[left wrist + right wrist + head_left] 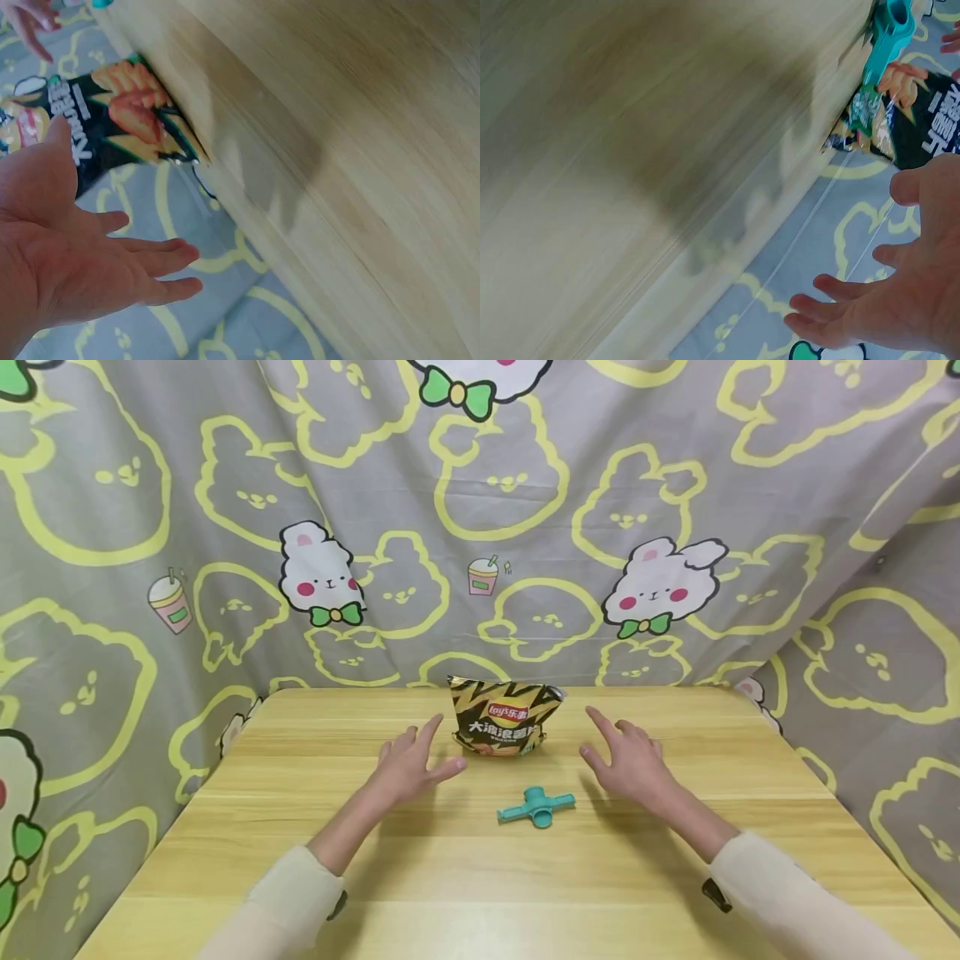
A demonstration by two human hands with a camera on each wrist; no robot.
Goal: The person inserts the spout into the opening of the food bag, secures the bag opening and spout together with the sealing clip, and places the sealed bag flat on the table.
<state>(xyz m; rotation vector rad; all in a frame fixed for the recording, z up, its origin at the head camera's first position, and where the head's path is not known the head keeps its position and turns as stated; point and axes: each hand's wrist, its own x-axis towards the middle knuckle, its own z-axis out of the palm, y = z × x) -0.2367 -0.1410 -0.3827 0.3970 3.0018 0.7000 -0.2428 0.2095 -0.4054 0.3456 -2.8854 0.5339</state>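
A black and gold bag of potato chips point(504, 718) stands on the wooden table, its printed front facing me. In front of it lies a teal plastic bag clip point(538, 807) with a round spout at its middle. My left hand point(408, 766) hovers left of the bag, fingers spread and apart from it. On the other side, my right hand point(628, 760) is held over the table with its fingers extended, touching nothing. Both wrist views show the chip bag point(135, 112) beyond relaxed fingers; the right one also catches the teal clip point(889, 41).
The wooden tabletop point(450, 877) spreads out under both arms. A grey curtain point(405, 485) with yellow outlines and cartoon rabbits hangs behind the table's far edge and along both sides.
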